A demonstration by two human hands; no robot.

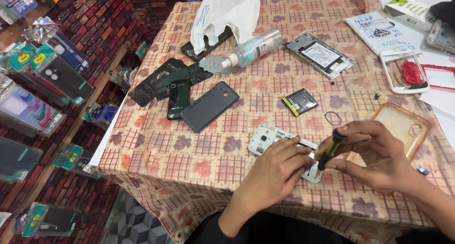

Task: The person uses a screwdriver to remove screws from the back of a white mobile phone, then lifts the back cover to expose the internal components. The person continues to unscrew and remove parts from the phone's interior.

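Both hands (327,166) on opened phone (270,140) near table edge (142,175)

The left hand (279,170) covers most of the white phone frame (266,139), so the screwdriver (330,149) tip is hidden. The white box (411,8) and red frame (438,78) run off the right edge.

your left hand (277,170) pins the opened white phone frame (268,140) to the checked tablecloth (189,154) while your right hand (374,154) grips a black-handled screwdriver (330,149) upright on it.
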